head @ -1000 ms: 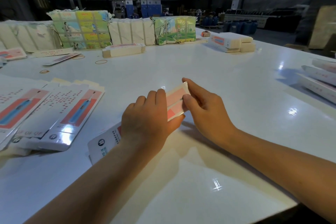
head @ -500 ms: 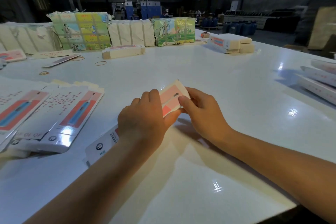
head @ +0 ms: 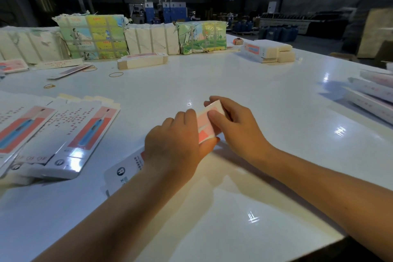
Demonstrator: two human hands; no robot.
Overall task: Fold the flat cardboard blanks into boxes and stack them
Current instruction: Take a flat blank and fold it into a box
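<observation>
- Right now we hold one cardboard blank [head: 205, 125] near the middle of the white table [head: 255, 95], its pink end raised and its white end with a round logo lying toward us under our left forearm.
- Our left hand [head: 172, 144] wraps over the middle of the blank, fingers curled across the top and the thumb showing under its near edge, so the grip is clamped on the card.
- Our right hand [head: 236, 127] pinches the far pink end, thumb laid on the printed face and fingers curled behind the far edge.
- To our left a fanned pile of flat blanks [head: 63, 134] lies on the table, printed with a blue brush on a red and pink panel.
- At the right edge several long white boxes [head: 374, 95] lie side by side, well apart from our hands.
- Along the far side stand wrapped bundles [head: 93, 36], some in coloured picture paper and some plain, with two smaller stacks of blanks [head: 142, 60] and [head: 265, 50] in front of them.
- A few rubber bands [head: 116, 74] lie loose on the far left part of the table.
</observation>
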